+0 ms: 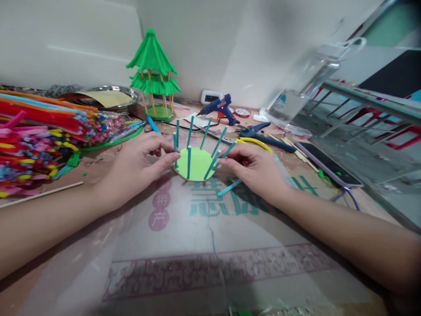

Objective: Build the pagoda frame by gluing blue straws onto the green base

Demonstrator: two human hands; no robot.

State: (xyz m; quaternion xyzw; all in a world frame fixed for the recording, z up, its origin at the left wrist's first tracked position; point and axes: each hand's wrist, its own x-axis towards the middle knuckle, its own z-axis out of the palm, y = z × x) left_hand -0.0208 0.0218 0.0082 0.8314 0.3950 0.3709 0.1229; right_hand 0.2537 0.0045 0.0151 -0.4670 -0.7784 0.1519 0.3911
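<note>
A round yellow-green disc point(197, 163) lies on the printed plastic sheet, ringed by several blue sticks point(189, 162) that stand up from its edge, some leaning outward. At the disc's left rim, my left hand point(141, 162) has thumb and forefinger closed around an upright blue stick. My right hand point(255, 164) pinches a leaning stick at the right rim; its fingertips are partly hidden by the sticks. A loose light-blue stick point(229, 188) lies beneath the right hand.
Behind stand a green two-tiered pavilion model point(153, 72) and a blue hot glue gun point(221, 109). Pliers point(255, 129), a phone point(329, 164) and a clear plastic jug point(299, 85) are at right. Bundled colourful pipe cleaners point(42, 131) fill the left. A metal bowl point(131, 96) sits behind them.
</note>
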